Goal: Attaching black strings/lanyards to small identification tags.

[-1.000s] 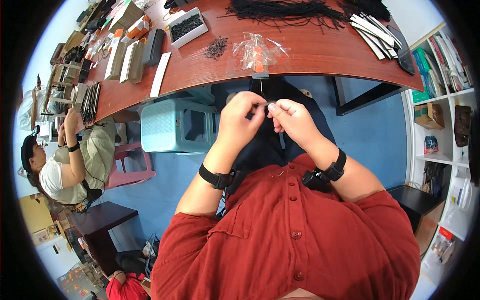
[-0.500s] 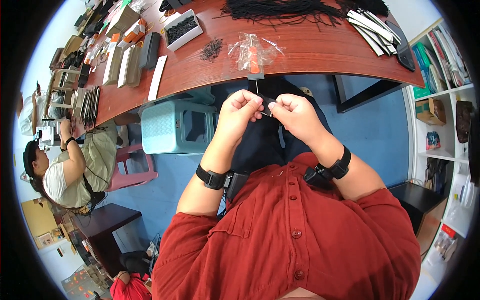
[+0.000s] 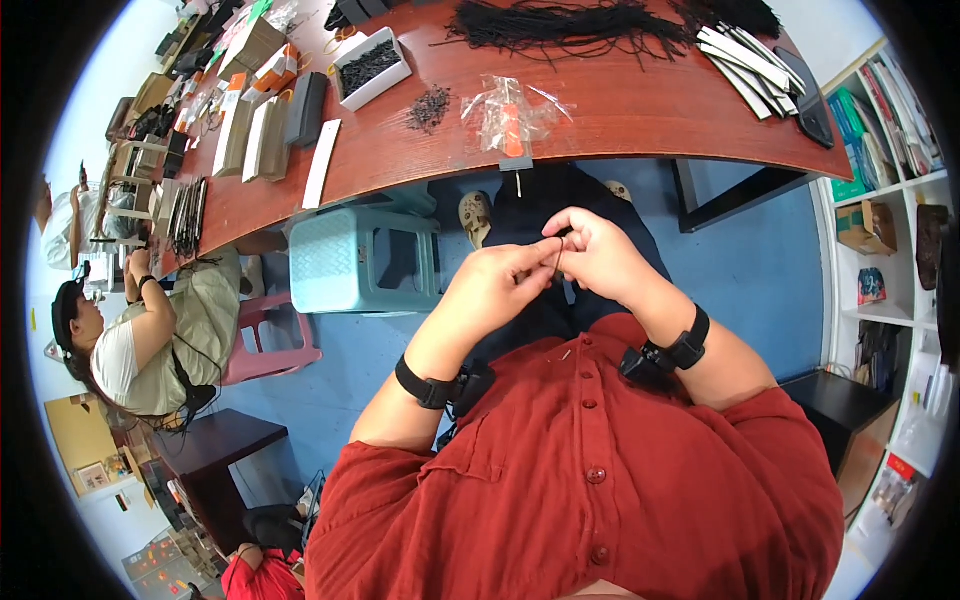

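My left hand (image 3: 505,285) and my right hand (image 3: 597,258) meet in front of my lap, fingertips pinched together. Between them runs a short length of thin black cord (image 3: 558,262), mostly hidden by the fingers. Beyond my hands, a grey plate with a thin pale pin (image 3: 519,182) juts from the table's near edge. Clear plastic film and an orange piece (image 3: 513,125) lie just behind it. Neither hand touches the pin.
On the red-brown table (image 3: 620,110) are a white box of small black pieces (image 3: 372,70), a loose pile of them (image 3: 428,110), black cords (image 3: 560,25) and white strips (image 3: 750,65). A turquoise stool (image 3: 325,265) stands left; a seated person (image 3: 140,340) works farther left.
Both hands have come away from the pin at the table edge, back toward my body and slightly right. The pin now shows free, and the fingertips still pinch together.
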A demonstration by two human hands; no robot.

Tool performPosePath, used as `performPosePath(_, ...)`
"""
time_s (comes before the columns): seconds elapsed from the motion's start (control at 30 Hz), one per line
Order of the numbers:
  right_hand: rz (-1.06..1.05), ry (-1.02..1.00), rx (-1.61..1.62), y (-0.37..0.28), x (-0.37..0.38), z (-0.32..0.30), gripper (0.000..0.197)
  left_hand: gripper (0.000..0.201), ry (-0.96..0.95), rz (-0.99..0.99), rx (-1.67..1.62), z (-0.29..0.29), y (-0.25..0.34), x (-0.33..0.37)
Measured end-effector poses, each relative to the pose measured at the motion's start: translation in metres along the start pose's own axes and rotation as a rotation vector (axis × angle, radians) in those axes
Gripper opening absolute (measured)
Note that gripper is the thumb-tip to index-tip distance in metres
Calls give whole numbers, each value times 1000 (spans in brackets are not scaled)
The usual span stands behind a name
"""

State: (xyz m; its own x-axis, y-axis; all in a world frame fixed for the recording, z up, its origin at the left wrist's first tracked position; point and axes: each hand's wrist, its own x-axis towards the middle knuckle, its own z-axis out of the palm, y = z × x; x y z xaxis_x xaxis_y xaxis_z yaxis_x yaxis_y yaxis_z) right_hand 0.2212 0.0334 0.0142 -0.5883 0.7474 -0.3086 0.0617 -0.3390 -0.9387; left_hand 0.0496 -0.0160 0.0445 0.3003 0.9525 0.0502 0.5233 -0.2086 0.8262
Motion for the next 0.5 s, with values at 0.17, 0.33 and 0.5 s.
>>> performPosePath(0.17,217,-165,-60,-13,-2,-4,39,18,-17,117,230,-7,3,1)
performPosePath(0.33,267,-343,-55,-10,1,-3,37,11,-100,99,342,-9,0,-2)
performPosePath(0.5,273,-498,65,1,-5,-22,37,12,-41,227,150,-1,3,-6)
